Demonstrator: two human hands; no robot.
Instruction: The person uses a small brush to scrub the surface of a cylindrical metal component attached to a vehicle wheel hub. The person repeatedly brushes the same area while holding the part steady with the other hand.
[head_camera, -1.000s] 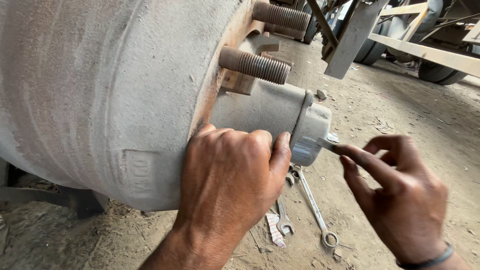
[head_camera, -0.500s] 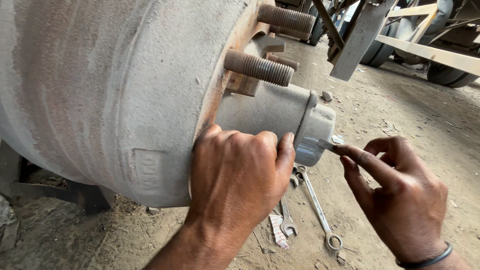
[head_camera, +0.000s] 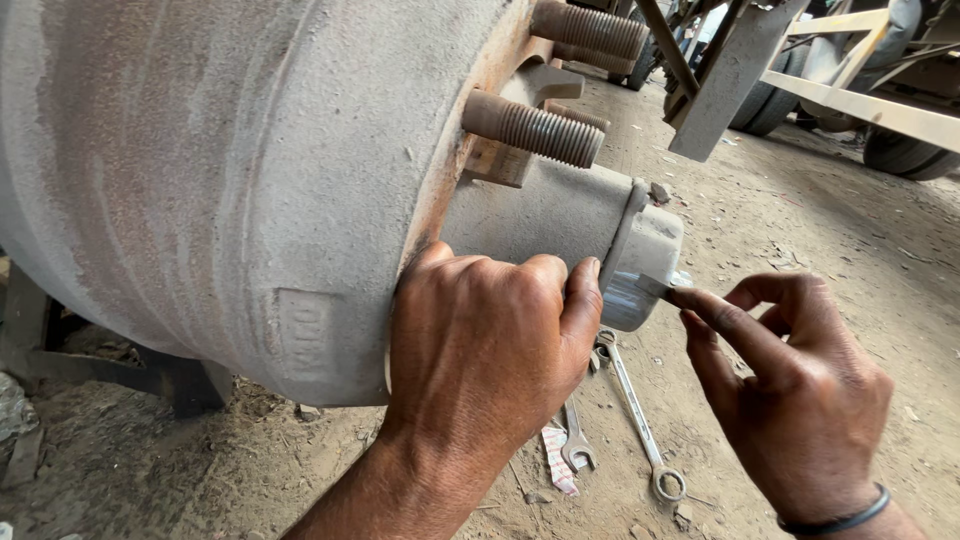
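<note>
A big grey brake drum (head_camera: 230, 180) fills the left side, with rusty threaded studs (head_camera: 535, 128) sticking out of it. From its middle juts a grey hub (head_camera: 545, 215) ending in a hub cap (head_camera: 650, 255). My left hand (head_camera: 480, 345) is curled under the hub where it meets the drum, fingers closed against the metal. My right hand (head_camera: 790, 385) points its index finger at the outer rim of the hub cap, the fingertip touching a small part there; what it pinches is too small to tell.
On the dirt floor below lie a long spanner (head_camera: 640, 420), a shorter spanner (head_camera: 575, 445) and a scrap of paper (head_camera: 558, 460). A grey metal frame (head_camera: 740, 70) and tyres (head_camera: 905, 150) stand at the back right. A dark stand (head_camera: 170, 375) sits beneath the drum.
The view has shifted slightly down and left. Both hands stay in the same places on the hub and the hub cap.
</note>
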